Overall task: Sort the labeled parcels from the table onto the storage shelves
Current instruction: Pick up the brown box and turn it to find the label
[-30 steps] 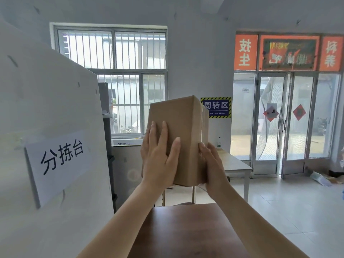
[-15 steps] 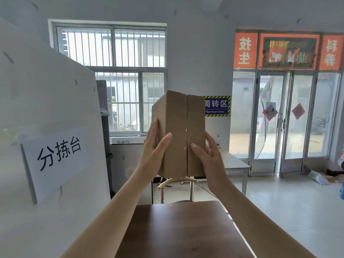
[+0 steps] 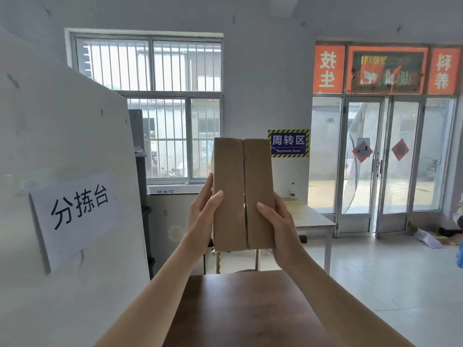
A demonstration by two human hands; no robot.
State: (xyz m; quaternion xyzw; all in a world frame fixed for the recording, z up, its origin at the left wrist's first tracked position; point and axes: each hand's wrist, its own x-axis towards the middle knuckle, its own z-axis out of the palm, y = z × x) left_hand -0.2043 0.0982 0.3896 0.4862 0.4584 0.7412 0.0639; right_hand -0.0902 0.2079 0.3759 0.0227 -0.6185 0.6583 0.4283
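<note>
Both arms raised: left hand [image 3: 201,216] and right hand [image 3: 280,230] clasp upright parcel [image 3: 241,194], fingers apparently wrapped behind.

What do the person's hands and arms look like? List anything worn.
Both forearms are bare, with no sleeves in view. The left hand and right hand have no gloves, and no rings, watch or bracelet show. Nails look short and unpainted.

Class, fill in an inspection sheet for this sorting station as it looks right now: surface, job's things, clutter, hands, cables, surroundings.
Surface: brown wooden table, bare where visible.
Job's things: one cardboard parcel held upright above the table, seam facing the camera; no label visible on this face.
Clutter: nothing seen.
Hands: left hand and right hand grip the parcel's sides.
Cables: nothing seen.
Surroundings: white board with paper sign, barred window, glass doors.
</note>
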